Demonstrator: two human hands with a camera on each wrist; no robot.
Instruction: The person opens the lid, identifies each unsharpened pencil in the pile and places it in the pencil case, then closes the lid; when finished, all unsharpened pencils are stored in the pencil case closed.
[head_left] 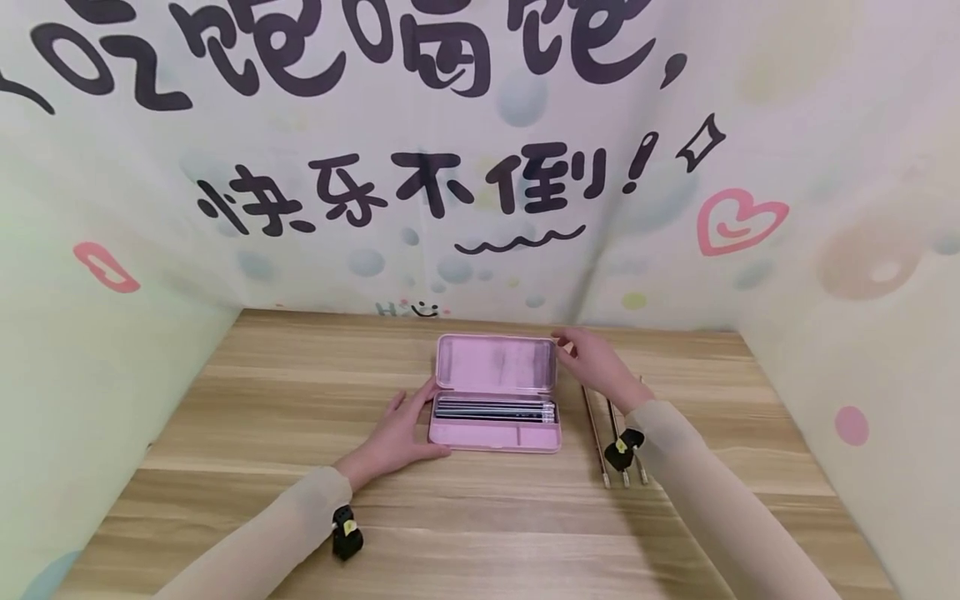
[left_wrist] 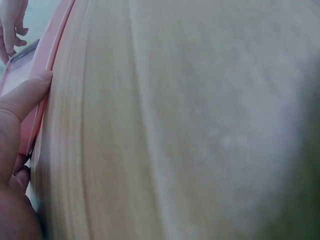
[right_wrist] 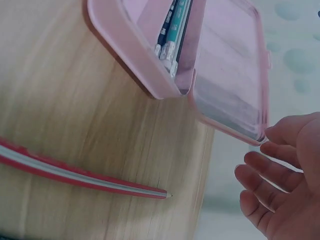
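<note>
A pink pencil case [head_left: 472,437] lies on the table with its lid [head_left: 495,364] raised at the back. Several pencils [head_left: 491,411] lie side by side in its rear compartment; teal and dark ones [right_wrist: 176,25] show in the right wrist view. My left hand [head_left: 393,435] holds the case by its left end, thumb [left_wrist: 35,90] along the front edge, fingers toward the back. At the lid's upper right corner, my right hand [head_left: 600,367] pinches the edge between thumb [right_wrist: 287,129] and index finger. Its other fingers are loosely bent.
Three loose pencils [head_left: 597,435] lie on the wooden table [head_left: 480,525] right of the case, partly under my right wrist. One is red with a grey stripe [right_wrist: 90,178]. A printed cloth wall [head_left: 360,275] rises behind the table and at both sides.
</note>
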